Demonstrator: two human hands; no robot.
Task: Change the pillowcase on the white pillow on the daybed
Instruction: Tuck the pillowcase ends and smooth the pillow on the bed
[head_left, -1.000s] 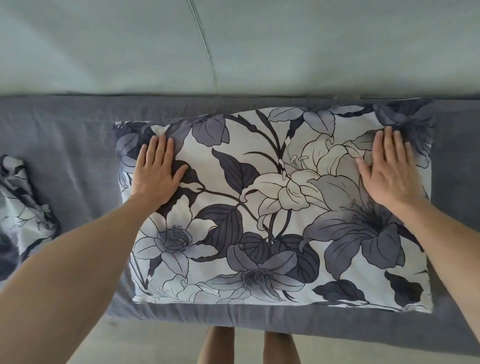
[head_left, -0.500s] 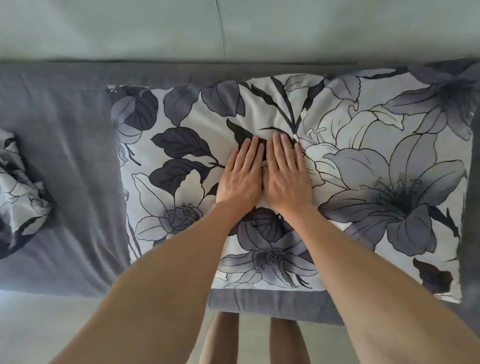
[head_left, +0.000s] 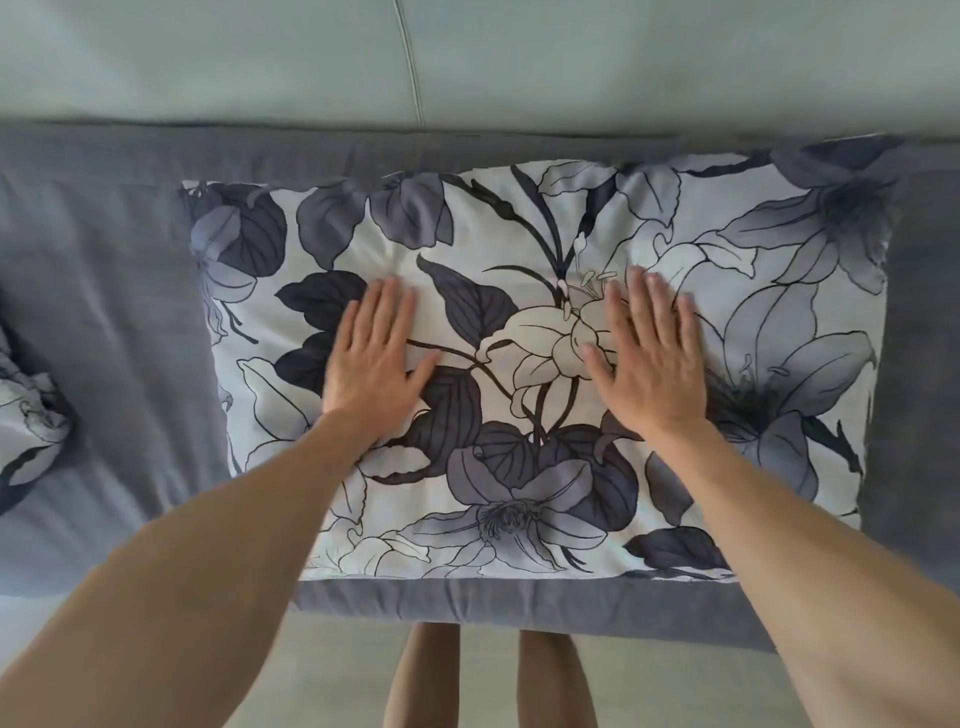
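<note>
A pillow in a white case with grey and black flowers (head_left: 524, 218) lies flat on the grey daybed (head_left: 104, 322). My left hand (head_left: 371, 356) rests palm down on the pillow's left half, fingers straight and together. My right hand (head_left: 649, 364) lies flat on the right half, fingers straight and slightly spread. Both hands hold nothing. A crumpled piece of cloth with the same flower print (head_left: 28, 415) lies at the daybed's left edge, partly out of view.
A pale green wall or backrest (head_left: 467, 57) with a seam runs behind the daybed. The daybed's front edge is just below the pillow, with my bare legs (head_left: 488, 675) and pale floor beneath it.
My hands met side by side at the pillow's middle half a second ago; now they have slid apart, left hand to the left and right hand to the right, still flat on the case.
</note>
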